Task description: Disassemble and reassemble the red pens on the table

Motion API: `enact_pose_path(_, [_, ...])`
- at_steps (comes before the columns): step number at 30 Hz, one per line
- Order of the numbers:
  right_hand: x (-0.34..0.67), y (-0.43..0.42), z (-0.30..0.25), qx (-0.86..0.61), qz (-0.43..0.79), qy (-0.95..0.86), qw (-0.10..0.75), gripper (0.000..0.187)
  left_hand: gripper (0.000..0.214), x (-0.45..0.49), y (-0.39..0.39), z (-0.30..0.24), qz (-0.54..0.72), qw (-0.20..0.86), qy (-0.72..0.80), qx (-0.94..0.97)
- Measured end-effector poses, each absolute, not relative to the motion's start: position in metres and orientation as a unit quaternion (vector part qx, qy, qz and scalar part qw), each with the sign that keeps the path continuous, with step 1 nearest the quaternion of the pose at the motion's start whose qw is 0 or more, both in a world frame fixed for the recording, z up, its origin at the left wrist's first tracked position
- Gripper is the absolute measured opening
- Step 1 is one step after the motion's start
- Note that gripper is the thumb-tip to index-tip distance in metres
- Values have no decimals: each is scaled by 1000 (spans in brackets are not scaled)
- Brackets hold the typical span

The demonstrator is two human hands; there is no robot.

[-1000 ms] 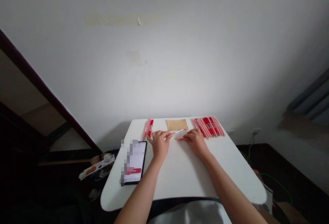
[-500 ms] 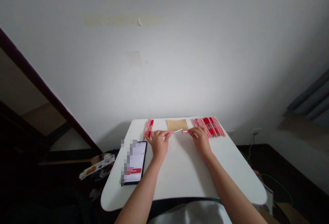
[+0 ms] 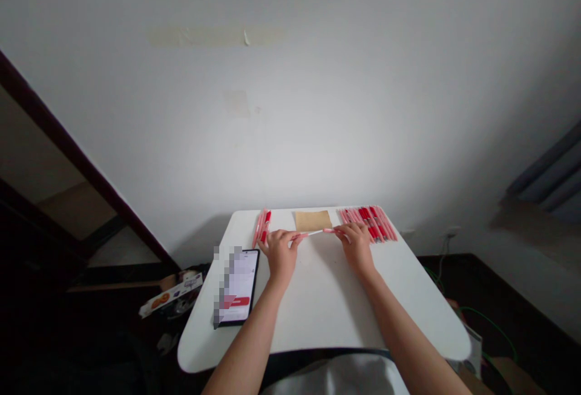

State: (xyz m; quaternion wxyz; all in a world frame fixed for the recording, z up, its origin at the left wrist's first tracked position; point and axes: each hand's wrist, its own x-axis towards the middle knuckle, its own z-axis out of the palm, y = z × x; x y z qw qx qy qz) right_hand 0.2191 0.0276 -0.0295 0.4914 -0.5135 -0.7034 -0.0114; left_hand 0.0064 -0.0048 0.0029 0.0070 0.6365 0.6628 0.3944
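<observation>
My left hand (image 3: 280, 251) pinches a pink pen part, from which a thin white rod (image 3: 315, 233) sticks out to the right. Facing it, my right hand (image 3: 356, 250) pinches a pink pen tube (image 3: 328, 230). The rod's tip meets the near end of this tube; whether it has gone inside is too small to tell. Both hands are just above the white table (image 3: 324, 304), the pen parts nearly in one line. Beside my left fingers lie a few pink and red pens (image 3: 262, 225). Several more pink and red pens (image 3: 374, 224) lie in a row beyond my right hand.
A brown paper piece (image 3: 313, 221) lies at the table's far edge, between the pen groups. On the left of the table is a phone (image 3: 240, 286) with its screen lit. The wall (image 3: 290, 110) rises right behind the table.
The gap between the white rod and the pink tube has closed, and the rod has tilted down towards level. My hands have hardly shifted.
</observation>
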Motion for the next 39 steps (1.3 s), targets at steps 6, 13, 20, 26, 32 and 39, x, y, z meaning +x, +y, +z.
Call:
enact_pose_path(6, [212, 25, -28, -502, -8, -715, 486, 21, 12, 7, -5, 3, 393, 12, 654, 647])
enact_pose_path(13, [203, 21, -28, -490, -13, -737, 465, 19, 10, 9, -6, 2, 380, 12, 648, 660])
enact_pose_path(20, [203, 19, -25, -486, -15, -747, 453, 18, 10, 10, -6, 2, 376, 16, 643, 667])
enact_pose_path(26, [202, 19, -26, -478, -27, -753, 451, 16, 13, 11, -7, 4, 374, 16, 642, 669])
enact_pose_path(32, [201, 17, -23, -476, -34, -754, 452, 16, 15, 13, -10, 8, 361, 27, 643, 675])
enact_pose_path(39, [200, 16, -20, -474, -13, -760, 444, 15, 17, 12, -11, 7, 354, 8, 634, 688])
